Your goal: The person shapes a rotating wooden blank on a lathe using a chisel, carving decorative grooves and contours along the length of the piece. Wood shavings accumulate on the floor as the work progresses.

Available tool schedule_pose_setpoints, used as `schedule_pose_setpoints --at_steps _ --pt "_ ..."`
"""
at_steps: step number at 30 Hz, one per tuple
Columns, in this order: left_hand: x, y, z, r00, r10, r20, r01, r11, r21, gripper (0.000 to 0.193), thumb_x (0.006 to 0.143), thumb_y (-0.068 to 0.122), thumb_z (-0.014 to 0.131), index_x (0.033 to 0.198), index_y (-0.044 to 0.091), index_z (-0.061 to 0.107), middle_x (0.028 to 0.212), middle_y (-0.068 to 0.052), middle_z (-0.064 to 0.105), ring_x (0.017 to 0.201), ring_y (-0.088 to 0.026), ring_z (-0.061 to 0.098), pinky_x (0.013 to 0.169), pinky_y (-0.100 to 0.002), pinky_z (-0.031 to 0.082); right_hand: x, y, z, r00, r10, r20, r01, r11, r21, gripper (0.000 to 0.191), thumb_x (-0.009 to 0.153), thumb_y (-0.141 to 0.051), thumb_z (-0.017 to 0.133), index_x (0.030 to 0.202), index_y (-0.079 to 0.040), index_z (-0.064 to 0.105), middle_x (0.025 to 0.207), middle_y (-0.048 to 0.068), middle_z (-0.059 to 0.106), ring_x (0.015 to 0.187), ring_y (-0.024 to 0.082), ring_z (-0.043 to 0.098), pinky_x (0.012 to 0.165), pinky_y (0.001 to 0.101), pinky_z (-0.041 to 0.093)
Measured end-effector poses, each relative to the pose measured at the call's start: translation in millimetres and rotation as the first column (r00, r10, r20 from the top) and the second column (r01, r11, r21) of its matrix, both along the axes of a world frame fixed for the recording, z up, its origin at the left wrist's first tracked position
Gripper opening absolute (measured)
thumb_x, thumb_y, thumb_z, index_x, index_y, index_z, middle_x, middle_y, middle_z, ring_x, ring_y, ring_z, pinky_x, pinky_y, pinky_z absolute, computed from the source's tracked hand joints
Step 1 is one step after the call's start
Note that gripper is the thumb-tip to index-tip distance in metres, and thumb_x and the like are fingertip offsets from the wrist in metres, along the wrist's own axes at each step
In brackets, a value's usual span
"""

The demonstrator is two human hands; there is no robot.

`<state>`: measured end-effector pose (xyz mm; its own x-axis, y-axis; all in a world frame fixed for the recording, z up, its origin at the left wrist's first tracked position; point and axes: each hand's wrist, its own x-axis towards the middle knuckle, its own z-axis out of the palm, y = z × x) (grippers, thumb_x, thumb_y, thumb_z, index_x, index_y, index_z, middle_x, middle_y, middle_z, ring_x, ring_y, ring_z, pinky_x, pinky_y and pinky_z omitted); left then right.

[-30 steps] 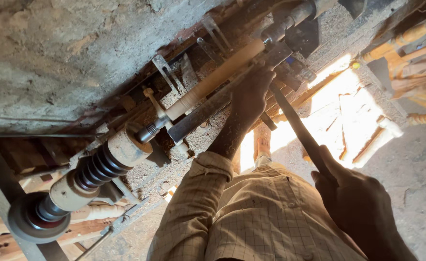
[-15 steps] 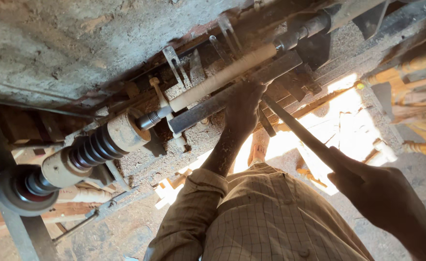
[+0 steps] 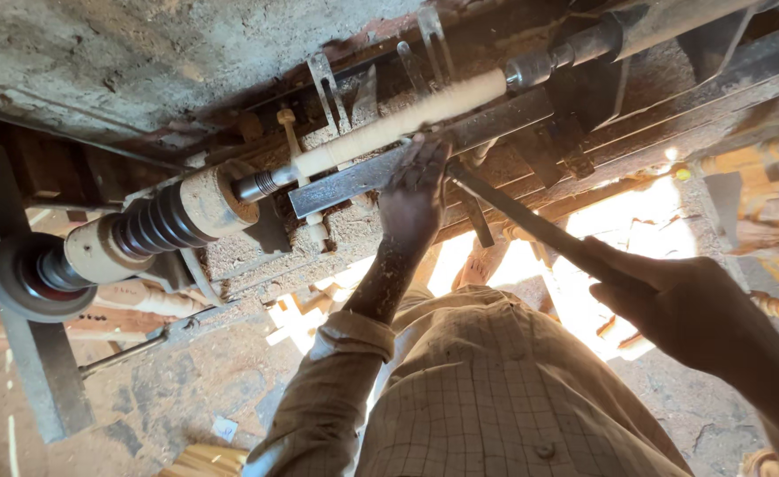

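A pale wooden spindle [image 3: 389, 128] is mounted lengthwise in a dusty lathe. My left hand [image 3: 416, 190] rests on the flat metal tool rest [image 3: 345, 185] just below the spindle, fingers pressed over the front end of a long dark chisel [image 3: 531, 225]. The chisel tip is hidden under those fingers, at or near the wood. My right hand [image 3: 663, 291] is wrapped around the chisel's handle end, lower right. My checked shirt fills the bottom centre.
The ribbed drive pulley [image 3: 142, 230] and a dark wheel [image 3: 32, 278] sit at the spindle's left end, the tailstock [image 3: 584, 53] at its right. Turned wooden pieces [image 3: 760, 168] lie at the right. Sawdust covers the lathe bed and the floor.
The view has tilted, so the lathe sits lower and larger in frame. Both hands keep their hold on the chisel, my left hand staying on the tool rest.
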<state>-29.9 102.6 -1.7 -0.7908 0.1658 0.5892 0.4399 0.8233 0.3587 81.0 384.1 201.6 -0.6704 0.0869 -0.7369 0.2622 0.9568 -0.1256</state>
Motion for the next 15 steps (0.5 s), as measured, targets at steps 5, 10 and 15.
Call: schedule_pose_setpoints --at_steps 5,10,15 --pt "-11.3 27.2 4.2 0.972 -0.104 0.209 0.087 0.992 0.087 0.030 0.101 0.003 0.071 0.130 0.011 0.071 0.132 -0.009 0.073 0.117 -0.023 0.072 0.083 -0.031 0.066 5.8 25.8 -6.7 0.963 0.105 -0.249 -0.126 0.990 -0.068 0.063 0.092 -0.053 0.060 0.153 -0.037 0.055 0.069 -0.004 0.076 0.050 0.010 0.068 0.055 0.0276 0.059" --pt "-21.0 39.1 22.0 0.975 -0.210 0.075 0.200 0.973 0.117 0.029 0.097 0.007 0.073 0.125 0.010 0.069 0.129 -0.009 0.072 0.124 -0.025 0.070 0.107 -0.040 0.060 21.7 35.2 -11.3 0.978 0.084 -0.190 -0.072 0.995 0.067 0.065 0.096 -0.057 0.063 0.156 -0.034 0.055 0.057 -0.001 0.069 0.046 0.012 0.065 0.056 0.0300 0.056" --pt "-27.7 42.6 31.3 0.945 -0.318 0.075 0.316 0.948 0.036 0.038 0.090 0.002 0.070 0.128 0.002 0.067 0.130 -0.016 0.071 0.127 -0.029 0.065 0.111 -0.043 0.054 45.1 25.8 -12.3 0.971 -0.015 -0.239 0.034 0.997 0.075 0.064 0.094 -0.058 0.063 0.153 -0.034 0.056 0.065 -0.001 0.073 0.048 0.012 0.064 0.059 0.0299 0.056"
